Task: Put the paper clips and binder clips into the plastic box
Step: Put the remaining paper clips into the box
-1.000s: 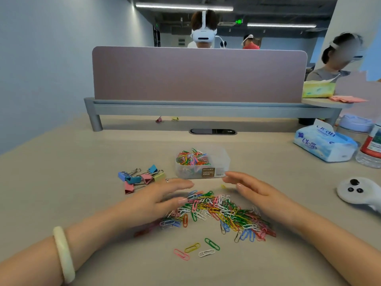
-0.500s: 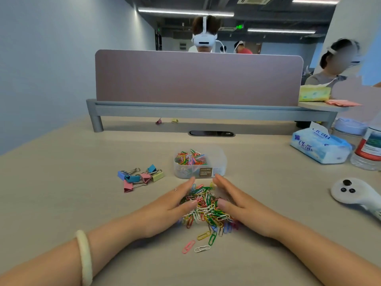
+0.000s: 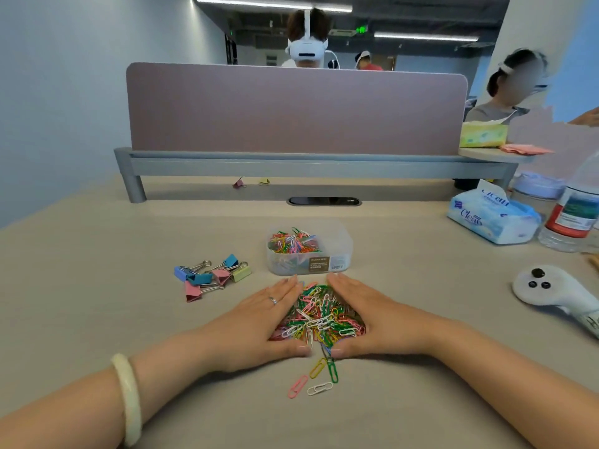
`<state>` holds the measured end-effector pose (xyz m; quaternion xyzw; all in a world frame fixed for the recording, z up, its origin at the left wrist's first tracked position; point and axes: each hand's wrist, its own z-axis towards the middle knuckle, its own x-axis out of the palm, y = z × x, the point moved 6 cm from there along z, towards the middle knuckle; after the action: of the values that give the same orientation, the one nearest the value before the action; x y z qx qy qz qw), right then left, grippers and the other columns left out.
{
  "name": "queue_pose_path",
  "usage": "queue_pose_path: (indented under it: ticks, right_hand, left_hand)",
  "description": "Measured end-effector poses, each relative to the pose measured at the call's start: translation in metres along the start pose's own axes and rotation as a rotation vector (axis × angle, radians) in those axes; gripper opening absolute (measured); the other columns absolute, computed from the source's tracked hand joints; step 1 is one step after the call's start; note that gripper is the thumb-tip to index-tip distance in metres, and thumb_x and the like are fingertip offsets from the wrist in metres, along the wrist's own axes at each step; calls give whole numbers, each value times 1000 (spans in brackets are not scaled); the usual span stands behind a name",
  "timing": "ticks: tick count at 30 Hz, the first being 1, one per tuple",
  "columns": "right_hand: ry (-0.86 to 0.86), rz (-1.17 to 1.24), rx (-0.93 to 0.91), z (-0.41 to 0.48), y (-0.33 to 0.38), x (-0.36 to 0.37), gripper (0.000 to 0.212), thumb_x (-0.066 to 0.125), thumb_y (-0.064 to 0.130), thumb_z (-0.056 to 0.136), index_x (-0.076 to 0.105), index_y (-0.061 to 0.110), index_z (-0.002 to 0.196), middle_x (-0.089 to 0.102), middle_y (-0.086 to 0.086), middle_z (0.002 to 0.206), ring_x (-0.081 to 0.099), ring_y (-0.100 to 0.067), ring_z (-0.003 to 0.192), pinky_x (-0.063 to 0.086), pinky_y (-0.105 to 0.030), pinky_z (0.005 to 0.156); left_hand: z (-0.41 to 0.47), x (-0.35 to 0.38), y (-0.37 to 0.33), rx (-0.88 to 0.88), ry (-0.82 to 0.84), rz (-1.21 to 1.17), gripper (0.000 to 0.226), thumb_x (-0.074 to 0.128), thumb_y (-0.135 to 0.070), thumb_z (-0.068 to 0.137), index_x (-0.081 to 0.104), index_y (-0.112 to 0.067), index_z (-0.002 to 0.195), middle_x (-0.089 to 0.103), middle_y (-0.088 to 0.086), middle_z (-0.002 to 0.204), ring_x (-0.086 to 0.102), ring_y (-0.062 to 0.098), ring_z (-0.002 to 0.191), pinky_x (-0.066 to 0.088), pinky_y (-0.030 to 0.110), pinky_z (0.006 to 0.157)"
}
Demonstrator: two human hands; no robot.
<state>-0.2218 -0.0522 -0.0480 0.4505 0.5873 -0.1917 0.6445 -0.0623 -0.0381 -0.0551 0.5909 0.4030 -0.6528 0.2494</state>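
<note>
A heap of coloured paper clips (image 3: 319,317) lies on the desk between my hands. My left hand (image 3: 259,322) presses against the heap's left side with straight fingers. My right hand (image 3: 372,319) presses against its right side the same way. Several loose paper clips (image 3: 316,377) lie just in front of the heap. The clear plastic box (image 3: 337,251) stands right behind the heap, with paper clips filling its left half. A cluster of coloured binder clips (image 3: 212,275) sits to the left of the box.
A white controller (image 3: 557,294) lies at the right. A tissue pack (image 3: 492,217) and a water bottle (image 3: 573,212) stand at the back right. Two binder clips (image 3: 251,182) lie under the grey shelf (image 3: 308,166). People sit behind the partition (image 3: 291,111).
Both hands have swept inward, pushing the spread paper clips into a tight heap between the palms. The fingertips now nearly meet in front of the box.
</note>
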Motion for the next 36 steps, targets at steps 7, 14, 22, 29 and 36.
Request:
queue_pose_path:
  ticks: [7,14,22,29,36]
  right_hand:
    - [-260,79,-103,18,-4,-11,65,71,48,71,50,29,129,49,16,122,32,0,115,19,-2,98]
    - [-326,130,-122,18,5,-17,38,68,24,80,62,26,118,63,-1,107,54,-11,100,40,-18,89]
    - [-380,206,-58,14,4,-21,24,69,19,79,69,21,103,67,5,99,59,-6,92,44,-14,84]
    - [-396,378,-31,15,6,-38,19,69,13,78,67,31,82,62,19,78,56,12,71,42,-4,69]
    - [-389,295,-15,59,14,-76,19,68,13,80,69,10,99,63,0,84,54,-6,71,42,-21,69]
  left_hand:
    - [27,-18,2,95,-222,18,83,38,-78,65,39,-29,133,49,-7,130,37,10,119,28,21,100]
    - [30,-19,2,104,-325,-125,40,61,-41,81,56,-28,119,56,-3,105,47,9,99,32,16,82]
    - [24,-23,4,1,-385,-230,27,63,-33,81,63,-23,107,64,-2,101,55,12,95,39,15,74]
    - [15,-32,12,-70,-465,-378,15,67,-29,78,69,-25,93,65,-11,87,56,-2,83,42,13,74]
    - [12,-34,17,-116,-492,-396,17,65,-31,80,67,-27,96,66,-9,95,56,3,88,43,16,78]
